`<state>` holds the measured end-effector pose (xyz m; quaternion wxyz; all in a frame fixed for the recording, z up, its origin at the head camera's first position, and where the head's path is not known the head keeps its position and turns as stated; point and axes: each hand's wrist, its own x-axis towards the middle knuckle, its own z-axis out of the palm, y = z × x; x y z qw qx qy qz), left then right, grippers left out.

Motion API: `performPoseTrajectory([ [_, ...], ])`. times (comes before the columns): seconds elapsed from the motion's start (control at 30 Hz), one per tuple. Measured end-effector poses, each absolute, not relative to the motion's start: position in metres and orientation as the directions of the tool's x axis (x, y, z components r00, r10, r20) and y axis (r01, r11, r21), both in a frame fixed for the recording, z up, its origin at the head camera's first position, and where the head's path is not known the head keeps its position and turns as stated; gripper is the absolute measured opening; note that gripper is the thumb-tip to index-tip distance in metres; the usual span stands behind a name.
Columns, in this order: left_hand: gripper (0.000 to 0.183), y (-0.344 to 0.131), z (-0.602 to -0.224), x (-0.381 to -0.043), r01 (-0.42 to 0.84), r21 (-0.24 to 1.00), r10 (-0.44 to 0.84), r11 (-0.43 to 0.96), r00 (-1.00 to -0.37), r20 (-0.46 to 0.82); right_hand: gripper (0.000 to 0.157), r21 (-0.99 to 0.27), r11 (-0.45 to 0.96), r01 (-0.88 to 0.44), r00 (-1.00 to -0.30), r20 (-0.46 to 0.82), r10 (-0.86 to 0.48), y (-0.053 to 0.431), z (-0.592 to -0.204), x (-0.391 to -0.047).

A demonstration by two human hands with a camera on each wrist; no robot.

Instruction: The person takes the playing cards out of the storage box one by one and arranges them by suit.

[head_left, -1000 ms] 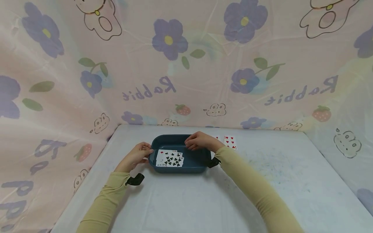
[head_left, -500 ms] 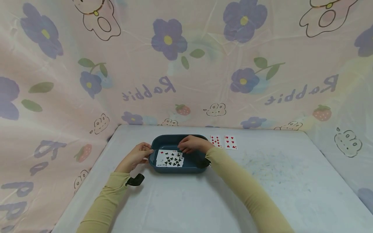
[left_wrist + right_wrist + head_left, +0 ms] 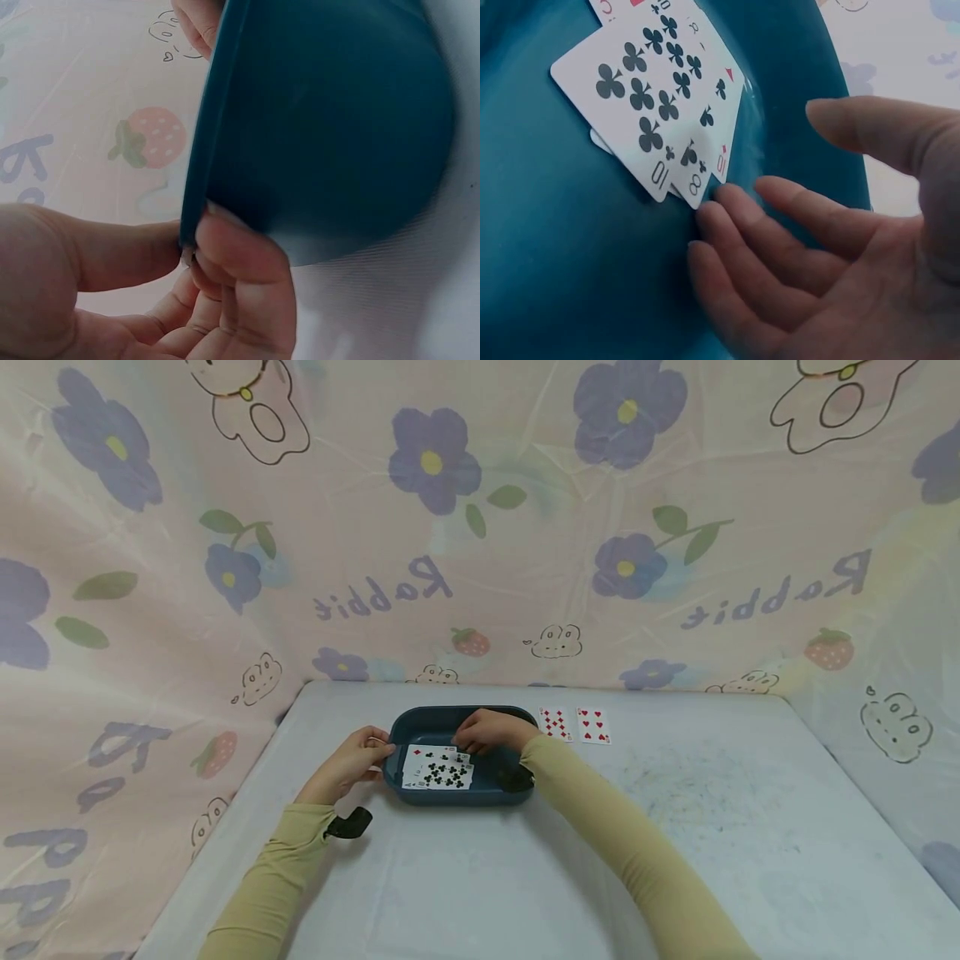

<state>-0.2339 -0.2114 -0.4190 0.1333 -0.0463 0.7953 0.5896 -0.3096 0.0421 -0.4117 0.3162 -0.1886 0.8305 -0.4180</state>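
A dark blue tub (image 3: 461, 799) stands on the table, with several overlapping playing cards (image 3: 437, 770) face up in its left part. My left hand (image 3: 348, 764) pinches the tub's left rim between thumb and fingers; the left wrist view shows this grip on the tub wall (image 3: 330, 127). Inside the tub, my right hand (image 3: 495, 731) is beside the cards, its fingers loosely bent and thumb apart in the right wrist view. Its fingertips (image 3: 731, 199) lie at the edge of the fanned cards, where a ten of clubs (image 3: 641, 94) is uppermost. No card is between thumb and fingers.
Just right of the tub lie two face-up cards, one of diamonds (image 3: 555, 725) and a six of hearts (image 3: 594, 726). The white table (image 3: 480, 877) backs onto a flower-printed cloth (image 3: 495, 543), which also hangs at both sides.
My right hand has moved left and slightly down within the tub, up to the cards' edge, uncovering the diamonds card behind it. The left hand and the tub have stayed put.
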Motion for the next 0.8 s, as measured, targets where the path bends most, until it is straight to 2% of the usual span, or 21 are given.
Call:
performPoseTrajectory([
  [0.27,0.029,-0.2126,-0.4204,-0.2347,-0.222,0.932,0.086,0.286,-0.963,-0.256,0.031,-0.818,0.574,-0.033,-0.703,-0.389,-0.596,0.041,-0.4098,-0.3076],
  [0.8,0.027,-0.2135,-0.4242,-0.2364,-0.224,0.932,0.085,0.284,-0.962,-0.258,0.028,-0.785,0.619,-0.039,-0.591,-0.481,-0.647,0.0382,-0.4114,-0.3097],
])
